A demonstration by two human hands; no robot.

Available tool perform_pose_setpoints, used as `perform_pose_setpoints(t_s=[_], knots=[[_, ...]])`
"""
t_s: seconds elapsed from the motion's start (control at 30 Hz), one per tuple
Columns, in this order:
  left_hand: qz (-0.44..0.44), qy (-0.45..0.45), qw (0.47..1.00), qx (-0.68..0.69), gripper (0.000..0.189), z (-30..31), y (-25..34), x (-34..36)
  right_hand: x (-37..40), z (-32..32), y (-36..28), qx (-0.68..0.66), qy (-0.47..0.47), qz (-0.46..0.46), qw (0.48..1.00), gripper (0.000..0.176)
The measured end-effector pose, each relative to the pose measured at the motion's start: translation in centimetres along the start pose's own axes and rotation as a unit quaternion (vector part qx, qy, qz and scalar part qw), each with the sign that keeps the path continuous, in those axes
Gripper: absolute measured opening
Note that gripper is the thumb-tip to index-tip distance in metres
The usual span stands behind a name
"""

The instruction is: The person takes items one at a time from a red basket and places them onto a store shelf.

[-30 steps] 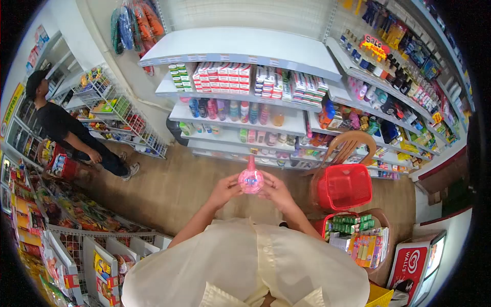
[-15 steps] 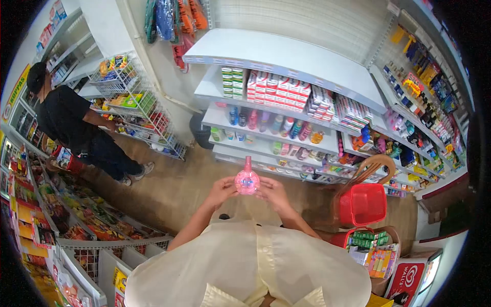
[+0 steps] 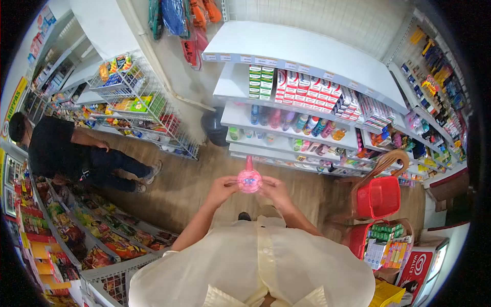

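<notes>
Between my hands, at chest height in front of my shirt, is a pink see-through round bottle (image 3: 249,181) with a narrow pink neck pointing away from me. A bluish patch shows on its round body. My left hand (image 3: 224,190) grips it from the left side with closed fingers. From the right side, my right hand (image 3: 274,190) pinches it in the same way. Beyond the bottle, the lower shelves (image 3: 286,130) carry coloured bottles, and boxed goods (image 3: 307,91) stand in stacks on the shelf above them.
To the left a person in dark clothes (image 3: 56,151) stands in the aisle near a wire rack (image 3: 138,97). Snack packets (image 3: 115,238) fill the shelf at my left. On the right are a red basket (image 3: 378,198), a wooden chair (image 3: 391,158) and a box of small cartons (image 3: 391,245).
My view has shifted, so the shelves now appear further right. The person on the left has drawn an arm back from the rack. Both my hands still hold the pink bottle.
</notes>
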State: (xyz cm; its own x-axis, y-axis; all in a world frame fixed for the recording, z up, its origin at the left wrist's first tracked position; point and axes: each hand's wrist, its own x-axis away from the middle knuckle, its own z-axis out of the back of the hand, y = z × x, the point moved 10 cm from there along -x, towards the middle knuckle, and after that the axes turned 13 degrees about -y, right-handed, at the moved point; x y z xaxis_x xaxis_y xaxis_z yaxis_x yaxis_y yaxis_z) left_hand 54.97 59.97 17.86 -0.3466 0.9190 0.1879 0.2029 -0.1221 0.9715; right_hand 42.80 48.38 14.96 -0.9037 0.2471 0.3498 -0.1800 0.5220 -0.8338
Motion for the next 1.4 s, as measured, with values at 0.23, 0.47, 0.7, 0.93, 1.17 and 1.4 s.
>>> perform_pose_setpoints(t_s=[0.23, 0.47, 0.7, 0.93, 1.17, 1.4], knots=[[0.002, 0.018, 1.000, -0.019, 0.029, 2.3, -0.6, -2.3, -3.6, 1.2, 0.6, -0.002, 0.004, -0.028, 1.000, 0.035], [0.077, 0.061, 0.994, 0.042, 0.026, 6.5, -4.0, -6.3, -9.5, 2.3, 0.3, -0.037, -0.008, -0.029, 0.999, 0.032], [0.074, 0.080, 0.993, 0.037, 0.022, 11.8, -7.8, -12.7, -17.9, 5.0, 0.2, 0.022, 0.020, -0.019, 0.999, 0.038], [0.070, 0.087, 0.991, -0.071, 0.027, 17.7, -9.5, -19.4, -25.3, 6.1, -0.4, 0.059, 0.099, 0.054, 0.992, 0.035], [-0.030, 0.028, 0.983, -0.179, 0.026, 21.2, -4.7, -26.2, -30.8, 5.6, -4.4, 0.323, 0.227, 0.144, 0.907, 0.033], [-0.018, 0.009, 0.967, -0.253, 0.026, 25.9, -5.8, -32.9, -34.5, 5.2, -7.1, 0.300, 0.311, 0.127, 0.893, 0.033]])
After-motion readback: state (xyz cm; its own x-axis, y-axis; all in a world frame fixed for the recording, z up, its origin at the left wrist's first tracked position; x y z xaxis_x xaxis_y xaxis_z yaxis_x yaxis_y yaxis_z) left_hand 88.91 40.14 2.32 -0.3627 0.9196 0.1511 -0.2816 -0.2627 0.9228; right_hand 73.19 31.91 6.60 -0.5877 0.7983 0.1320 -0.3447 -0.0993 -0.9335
